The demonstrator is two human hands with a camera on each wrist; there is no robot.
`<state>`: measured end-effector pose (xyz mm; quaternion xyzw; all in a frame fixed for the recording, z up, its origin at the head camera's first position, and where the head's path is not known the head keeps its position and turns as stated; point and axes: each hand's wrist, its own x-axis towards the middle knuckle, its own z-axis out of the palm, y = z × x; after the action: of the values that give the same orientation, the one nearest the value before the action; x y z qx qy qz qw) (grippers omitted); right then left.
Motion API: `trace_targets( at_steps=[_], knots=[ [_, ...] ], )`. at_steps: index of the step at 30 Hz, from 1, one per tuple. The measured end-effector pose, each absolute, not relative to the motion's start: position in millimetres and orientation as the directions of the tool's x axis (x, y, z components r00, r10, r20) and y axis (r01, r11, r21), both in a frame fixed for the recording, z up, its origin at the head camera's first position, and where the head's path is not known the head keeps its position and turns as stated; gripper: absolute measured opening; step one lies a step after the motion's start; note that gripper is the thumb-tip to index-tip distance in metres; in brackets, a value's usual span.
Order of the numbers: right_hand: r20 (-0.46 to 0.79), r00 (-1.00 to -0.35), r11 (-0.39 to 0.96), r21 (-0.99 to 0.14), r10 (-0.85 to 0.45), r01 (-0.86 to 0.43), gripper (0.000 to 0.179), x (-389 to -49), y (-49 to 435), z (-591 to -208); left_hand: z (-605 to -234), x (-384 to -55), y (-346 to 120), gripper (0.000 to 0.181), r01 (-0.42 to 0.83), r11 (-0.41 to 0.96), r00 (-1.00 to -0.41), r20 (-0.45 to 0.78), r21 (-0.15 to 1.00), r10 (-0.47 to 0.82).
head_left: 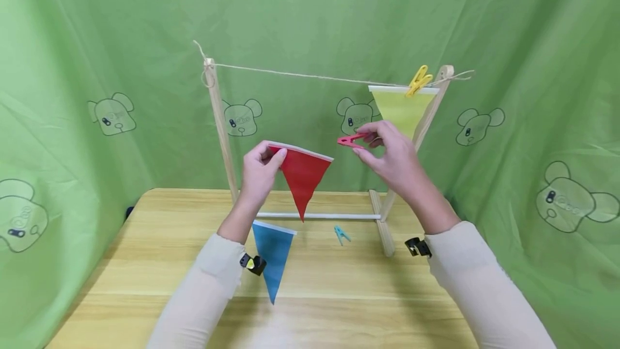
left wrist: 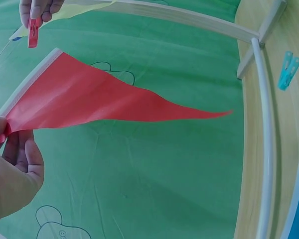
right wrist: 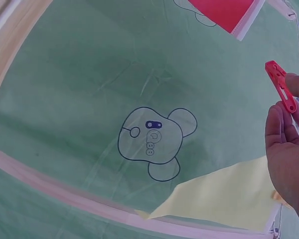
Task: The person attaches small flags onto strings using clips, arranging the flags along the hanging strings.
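Red pennant, held in the air above a wood-grain table and, as I view it remotely, in front of a wooden stand. Twine spans the stand's two posts, higher in my head view than the pennant. A yellow pennant hangs near the right post; a blue pennant lies on the table beside the left sleeve. The left hand, the nearer one, pinches the red pennant's upper left corner between thumb and fingers. From that grip, the white top band runs rightward and slightly down to a free corner, while the long axis points down to the tip. The right hand pinches a red clip, its narrow end toward that free corner: near, slightly higher, and not touching. I judge this gap between corner and clip to be the governing relation; whether the clip is squeezed apart, I cannot tell. The pennant appears plain red and triangular, its sides gently rippled in my left wrist view, narrowing to a thin, wavy point.
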<state>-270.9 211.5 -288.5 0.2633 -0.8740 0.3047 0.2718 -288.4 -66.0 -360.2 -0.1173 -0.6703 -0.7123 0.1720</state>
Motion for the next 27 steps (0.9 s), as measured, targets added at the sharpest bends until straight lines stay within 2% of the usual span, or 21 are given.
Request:
trace_targets(
  at_steps=[14, 27],
  knots=[
    [0.631, -0.712, 0.694, -0.362, -0.309, -0.622, 0.035, -273.5, 207.5, -270.6, -351.9, -295.3, -64.5, 0.016, 0.426, -0.087, -0.901, 0.414, 0.901, -0.130],
    [0.697, -0.633, 0.675, -0.289, -0.338, -0.679, 0.034, -275.8, 204.3, -252.2, -338.6, -304.8, -64.0, 0.014, 0.433, -0.094, -0.896, 0.417, 0.896, -0.156]
  ],
)
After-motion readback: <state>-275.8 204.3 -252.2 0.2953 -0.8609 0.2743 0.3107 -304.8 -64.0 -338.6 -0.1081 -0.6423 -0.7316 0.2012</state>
